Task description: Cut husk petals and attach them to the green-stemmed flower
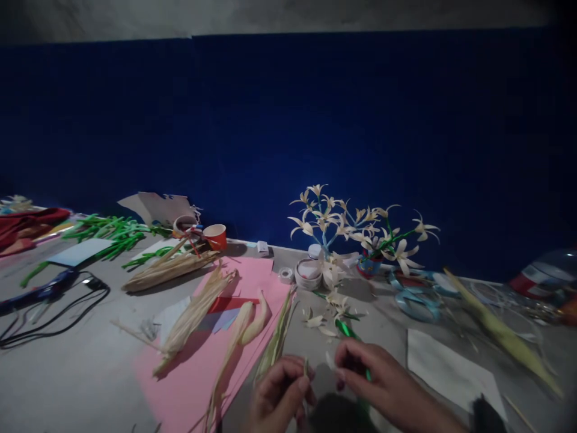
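Note:
My left hand (286,391) pinches a thin pale-green strip of husk (306,368) upright between thumb and forefinger. Close by on the right, my right hand (378,382) has its fingers curled together, with a small blurred whitish piece (330,359) at the tips. A shiny green object (346,329) runs under the right hand; its kind is hidden. Just beyond the hands lie loose cream husk petals (313,320) and husk flowers (338,300). A green-tinged corn husk (279,331) lies behind the left hand.
Pink paper (265,273) bears dried corn husks (192,325). Husk flowers (324,219) stand at the back beside a red-blue pot (368,266). An orange cup (215,237), green stems (112,231), black cable (58,331), blue ribbon (419,305), white sheet (453,367) and bottle (547,273) surround them.

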Demonstrator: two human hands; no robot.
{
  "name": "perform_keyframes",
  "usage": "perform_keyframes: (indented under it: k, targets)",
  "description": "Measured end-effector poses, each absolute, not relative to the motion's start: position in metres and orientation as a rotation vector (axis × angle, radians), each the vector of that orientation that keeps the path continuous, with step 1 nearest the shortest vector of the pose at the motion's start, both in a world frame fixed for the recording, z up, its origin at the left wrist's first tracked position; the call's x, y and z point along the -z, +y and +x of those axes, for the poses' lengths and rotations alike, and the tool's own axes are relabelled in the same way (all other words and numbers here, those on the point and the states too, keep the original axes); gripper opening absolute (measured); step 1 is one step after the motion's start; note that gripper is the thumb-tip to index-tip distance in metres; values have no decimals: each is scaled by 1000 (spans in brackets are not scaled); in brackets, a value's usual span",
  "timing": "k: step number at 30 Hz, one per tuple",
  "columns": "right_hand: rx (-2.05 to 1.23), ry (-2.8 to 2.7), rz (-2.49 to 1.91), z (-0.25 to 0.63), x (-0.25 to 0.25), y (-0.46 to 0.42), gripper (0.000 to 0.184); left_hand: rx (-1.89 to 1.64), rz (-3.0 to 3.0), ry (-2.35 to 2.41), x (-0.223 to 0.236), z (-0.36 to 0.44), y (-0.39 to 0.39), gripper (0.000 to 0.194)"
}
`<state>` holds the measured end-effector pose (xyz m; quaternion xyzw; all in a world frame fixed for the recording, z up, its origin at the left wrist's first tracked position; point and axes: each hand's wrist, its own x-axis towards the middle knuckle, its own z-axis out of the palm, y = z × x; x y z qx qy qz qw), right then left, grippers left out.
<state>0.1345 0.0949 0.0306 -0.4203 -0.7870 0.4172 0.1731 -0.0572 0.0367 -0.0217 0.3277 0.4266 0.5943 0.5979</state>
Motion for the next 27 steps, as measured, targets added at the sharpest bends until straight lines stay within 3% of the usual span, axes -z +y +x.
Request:
perform_keyframes:
  k: [4,14,16,19,21,27]
  targets:
    - [-1586,-1945,-1089,150,-48,74,20,-1253,796,839,8,-43,36,31]
    - [-1817,-1466,-960,172,-23,51,28,-1092,590,692,-3,-22,28,32]
    - [-1678,-1400,-908,174,-16,47,23,-1021,501,641,-3,-19,28,32]
    - [-1201,-1590,-822,173,-12,43,7,-952,464,563,-2,-12,27,32]
    - [-974,-1699,-731,172,-14,42,9,-935,467,550,-3,-7,26,32]
    - [-898,-1779,-641,173,-24,38,22,-936,466,624,-10,-4,21,34]
